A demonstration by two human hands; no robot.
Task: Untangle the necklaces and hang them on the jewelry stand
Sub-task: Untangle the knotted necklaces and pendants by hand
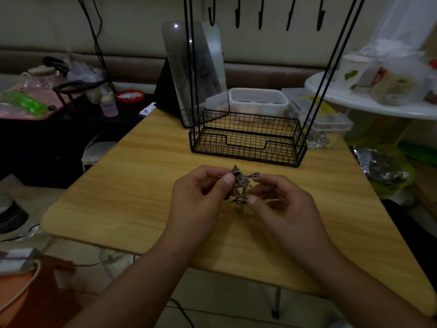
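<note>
Silver necklaces (240, 183) sit in one knotted ball above the table (146, 176). The left hand (201, 197) and right hand (281, 204) both pinch it. The jewelry stand (248, 138) hooks (261, 15) are bare, so nearly everything is left.

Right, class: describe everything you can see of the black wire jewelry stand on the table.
The jewelry stand is thin black metal wire as it looks. Its base is a rectangular mesh basket with a notch cut in the front wall, seemingly nothing in it. Thin rods rise from both ends, leaning inward toward a top bar that is cut off by the frame; five hooks hang there, all bare. It stands upright at the far side of the wooden table, untouched by either hand.
</note>
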